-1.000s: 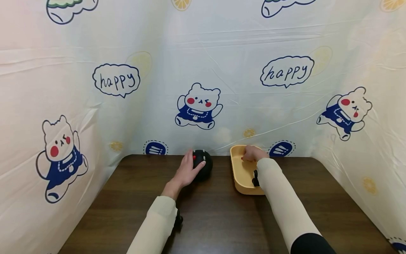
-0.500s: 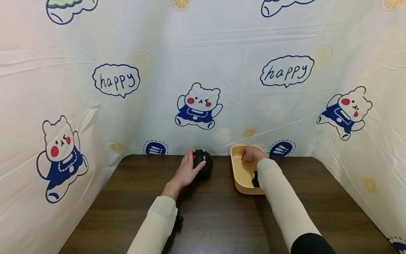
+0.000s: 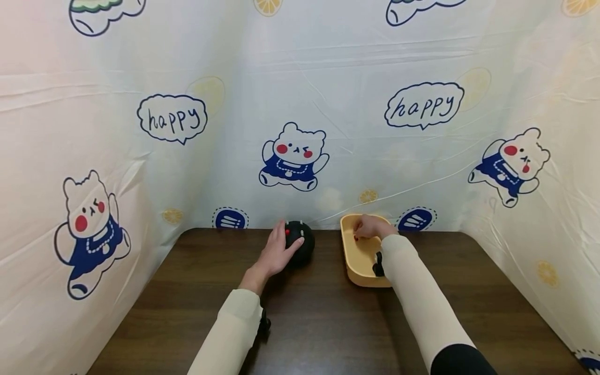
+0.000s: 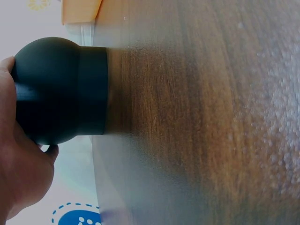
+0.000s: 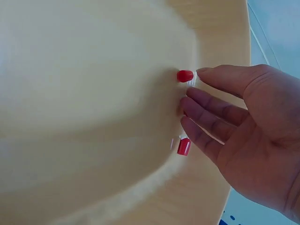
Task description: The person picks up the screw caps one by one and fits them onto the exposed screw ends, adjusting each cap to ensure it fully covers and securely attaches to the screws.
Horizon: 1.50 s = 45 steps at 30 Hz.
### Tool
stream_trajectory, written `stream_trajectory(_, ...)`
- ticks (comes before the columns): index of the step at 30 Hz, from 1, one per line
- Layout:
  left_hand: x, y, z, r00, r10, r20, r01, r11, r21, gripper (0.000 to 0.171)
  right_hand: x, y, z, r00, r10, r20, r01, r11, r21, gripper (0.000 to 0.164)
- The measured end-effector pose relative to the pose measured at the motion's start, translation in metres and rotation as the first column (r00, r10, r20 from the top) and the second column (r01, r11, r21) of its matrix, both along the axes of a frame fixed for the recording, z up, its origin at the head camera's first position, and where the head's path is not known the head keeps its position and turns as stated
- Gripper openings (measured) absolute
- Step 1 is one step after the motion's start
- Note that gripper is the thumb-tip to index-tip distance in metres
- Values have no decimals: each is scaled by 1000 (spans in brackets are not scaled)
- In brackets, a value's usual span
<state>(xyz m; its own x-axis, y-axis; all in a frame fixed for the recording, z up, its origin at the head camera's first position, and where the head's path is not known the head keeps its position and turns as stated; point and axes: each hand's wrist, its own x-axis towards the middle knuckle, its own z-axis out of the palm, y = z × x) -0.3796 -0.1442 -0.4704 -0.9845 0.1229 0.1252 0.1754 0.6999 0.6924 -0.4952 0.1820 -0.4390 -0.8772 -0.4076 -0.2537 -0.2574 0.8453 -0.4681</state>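
Observation:
My left hand (image 3: 275, 251) holds the side of a round black object (image 3: 303, 249), thumb across its front and fingers on its left. In the left wrist view, this black ball (image 4: 49, 91) narrows to a short cylindrical base (image 4: 93, 91) standing on the table. A red peg and several pale ones show on its upper part. Inside a yellow tray (image 3: 358, 271), my right hand (image 3: 374, 227) pinches a small red peg (image 5: 185, 76) with a clear part between thumb and forefinger. Another red peg (image 5: 184, 146) lies beside the lower fingers; a sliver of red shows behind the middle ones.
Both things stand near the back edge of a dark brown wooden table (image 3: 323, 323). A pale printed cloth (image 3: 225, 172) hangs behind and along both sides. A small black device is strapped under each wrist.
The right hand has shifted slightly left within the tray, and red shows lower at its fingertips. The left hand, the black ball and the tray have stayed in place.

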Motion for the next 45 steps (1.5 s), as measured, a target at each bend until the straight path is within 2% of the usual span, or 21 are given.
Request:
stream_trajectory(3,1,1,-1,1000,-3,0,3,1000,-5,100,3,3,0,995,-61,80,67,995,-72,23)
stream_trajectory(8,1,3,-5,1000,-12,2,12,1000,-6,101,6,6,-1,960,-167,225,201,970,-137,24)
stream_trajectory(11,1,4,-7,1000,-14,4,14,1000,-6,101,6,6,-3,947,-213,239,245,963,-112,23)
stream_trajectory(16,1,4,-8,1000,-15,5,15,1000,-2,100,7,3,-5,939,-268,216,291,953,-80,23)
stream_trajectory(28,0,4,-6,1000,1,-8,-1,1000,-9,99,15,-10,0,948,-264,180,290,946,-142,18)
stream_trajectory(33,-1,2,-5,1000,5,-15,-5,1000,0,99,10,-11,0,951,-226,213,266,946,-184,20)
stream_trajectory(35,-1,2,-4,1000,8,-17,-8,1000,3,99,9,-11,0,947,-214,240,270,934,-232,21)
stream_trajectory(38,-1,2,-2,1000,5,-21,-5,1000,5,100,9,-9,1,937,-212,278,299,898,-322,21)
stream_trajectory(41,-2,2,-2,1000,4,-21,-4,1000,4,101,12,-7,4,937,-192,293,300,873,-385,22)
stream_trajectory(45,-1,2,-2,1000,8,-17,-7,1000,6,100,17,-8,8,948,-160,275,266,872,-411,24)
